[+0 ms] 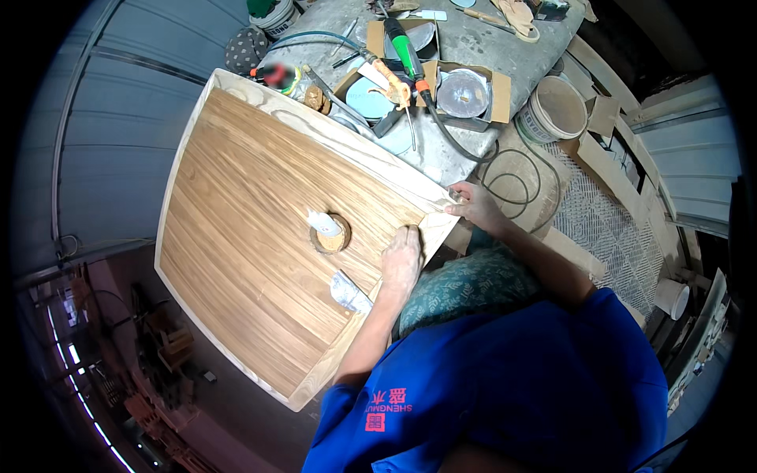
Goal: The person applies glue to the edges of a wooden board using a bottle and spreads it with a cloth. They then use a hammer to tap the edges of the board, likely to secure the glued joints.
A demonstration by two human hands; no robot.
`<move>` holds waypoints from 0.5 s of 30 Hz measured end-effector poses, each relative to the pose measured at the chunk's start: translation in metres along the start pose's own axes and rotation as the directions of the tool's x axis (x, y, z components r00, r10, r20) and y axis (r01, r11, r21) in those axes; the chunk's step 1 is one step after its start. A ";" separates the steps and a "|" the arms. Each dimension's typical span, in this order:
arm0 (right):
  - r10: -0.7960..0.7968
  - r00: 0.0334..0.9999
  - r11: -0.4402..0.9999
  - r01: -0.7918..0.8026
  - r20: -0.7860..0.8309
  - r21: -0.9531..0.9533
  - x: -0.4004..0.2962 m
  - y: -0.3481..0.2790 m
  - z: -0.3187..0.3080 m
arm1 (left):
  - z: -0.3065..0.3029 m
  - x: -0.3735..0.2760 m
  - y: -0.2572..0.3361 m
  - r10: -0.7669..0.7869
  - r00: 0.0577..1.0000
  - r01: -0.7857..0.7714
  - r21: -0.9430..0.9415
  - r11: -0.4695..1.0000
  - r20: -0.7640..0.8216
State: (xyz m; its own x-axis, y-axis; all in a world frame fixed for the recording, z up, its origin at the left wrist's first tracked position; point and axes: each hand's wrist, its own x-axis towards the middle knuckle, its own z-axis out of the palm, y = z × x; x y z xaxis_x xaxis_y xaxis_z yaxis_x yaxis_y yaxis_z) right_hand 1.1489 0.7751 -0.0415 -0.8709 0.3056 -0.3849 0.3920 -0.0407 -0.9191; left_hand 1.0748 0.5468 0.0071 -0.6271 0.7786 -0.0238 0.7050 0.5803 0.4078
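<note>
Before me lies a wooden panel (254, 195) with a brown wood-grain face and a pale, raised wooden border (331, 127). My left hand (404, 254) rests on it by the near right corner, fingers curled down; whether anything is under them is hidden. At that corner, my right hand (478, 206) grips the border with thumb and fingers. A small greyish piece shows by its fingertips, too unclear to name. On the panel stands a round bowl (334, 242) of tan paste with a white plastic bottle (323, 223) leaning in it. A flat grey-white piece (350, 292) lies near my left forearm.
Past the panel, a grey-covered bench (473, 35) holds an orange air blow gun (390, 86), a green-and-black power tool (405, 50) and boxes of sanding discs (463, 93). Right of it are a dusty bucket (553, 109) and a coiled hose (511, 183) on the floor.
</note>
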 end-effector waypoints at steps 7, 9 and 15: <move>-0.013 1.000 0.996 0.011 0.019 0.093 0.010 0.027 -0.003 | 0.009 0.027 0.006 0.155 0.967 -0.195 -0.198 0.961 -0.203; -0.112 0.992 0.993 0.110 0.057 0.049 0.004 0.003 0.003 | -0.007 0.055 0.030 0.182 0.938 -0.246 -0.197 0.949 -0.295; -0.083 0.996 0.996 0.083 -0.042 -0.011 0.005 0.032 0.002 | -0.034 0.039 -0.012 -0.078 0.994 0.064 -0.174 0.983 -0.076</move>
State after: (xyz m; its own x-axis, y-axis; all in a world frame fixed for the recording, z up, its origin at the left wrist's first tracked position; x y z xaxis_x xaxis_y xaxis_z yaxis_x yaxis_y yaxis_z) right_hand 1.1565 0.7729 -0.0732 -0.8874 0.3473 -0.3031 0.3215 -0.0048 -0.9469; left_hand 1.0301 0.5622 0.0321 -0.7038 0.7103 0.0142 0.5950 0.5784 0.5581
